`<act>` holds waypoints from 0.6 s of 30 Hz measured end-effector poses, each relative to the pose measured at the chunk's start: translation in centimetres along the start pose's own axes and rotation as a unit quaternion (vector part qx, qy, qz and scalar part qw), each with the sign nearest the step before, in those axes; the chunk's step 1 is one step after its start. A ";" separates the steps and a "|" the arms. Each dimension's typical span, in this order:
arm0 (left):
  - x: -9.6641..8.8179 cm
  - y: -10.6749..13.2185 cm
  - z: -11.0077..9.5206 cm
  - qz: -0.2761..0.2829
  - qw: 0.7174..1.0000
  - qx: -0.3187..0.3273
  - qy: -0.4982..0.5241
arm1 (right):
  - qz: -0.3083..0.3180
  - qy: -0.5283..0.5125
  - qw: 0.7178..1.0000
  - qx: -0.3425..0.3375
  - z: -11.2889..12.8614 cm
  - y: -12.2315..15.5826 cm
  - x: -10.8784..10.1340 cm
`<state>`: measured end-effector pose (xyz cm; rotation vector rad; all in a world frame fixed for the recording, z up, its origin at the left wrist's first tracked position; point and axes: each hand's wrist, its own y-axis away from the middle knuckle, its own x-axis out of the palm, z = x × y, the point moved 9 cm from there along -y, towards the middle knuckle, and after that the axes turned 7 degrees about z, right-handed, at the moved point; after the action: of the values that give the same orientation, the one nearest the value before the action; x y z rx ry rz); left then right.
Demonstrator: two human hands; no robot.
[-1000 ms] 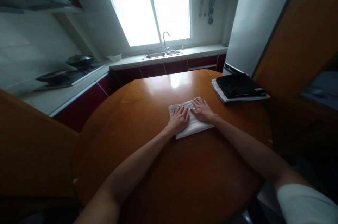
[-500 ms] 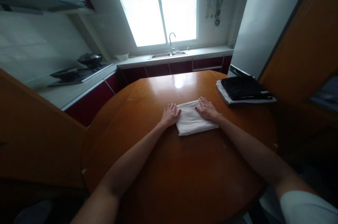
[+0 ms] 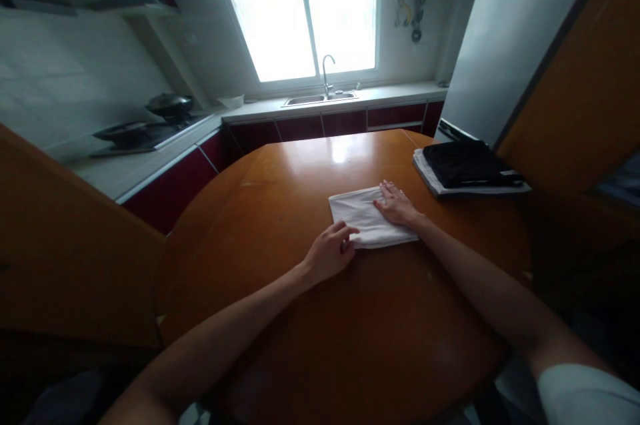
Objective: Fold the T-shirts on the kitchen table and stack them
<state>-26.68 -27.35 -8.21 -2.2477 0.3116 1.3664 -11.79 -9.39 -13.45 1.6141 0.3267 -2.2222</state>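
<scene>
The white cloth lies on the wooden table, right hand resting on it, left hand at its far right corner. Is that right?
Not quite: the head view shows the left hand at the near left corner. The white cloth does lie on the wooden table, right hand resting on it.

The white folded rectangular cloth [image 3: 361, 211] lies on the brown rounded wooden tabletop [image 3: 280, 211]. The left fingers [image 3: 344, 231] are at its near-left corner; the right fingers [image 3: 388, 192] rest on its right part. Farther right, the black folded cloth [image 3: 465, 165] lies on the white flat stack [image 3: 424, 169]. Behind the tabletop, the metal double-basin sink [image 3: 306, 101] sits before the rectangular glass window [image 3: 345, 18].
</scene>
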 end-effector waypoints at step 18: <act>0.8 -1.2 -0.5 0.017 0.993 -0.091 -0.075 | -0.014 -0.004 1.000 -0.001 -0.1 0.0 -0.2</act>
<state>-25.43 -26.50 -8.39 -2.2768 0.1794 1.6297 -11.65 -9.32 -13.28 1.6092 0.3513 -2.2476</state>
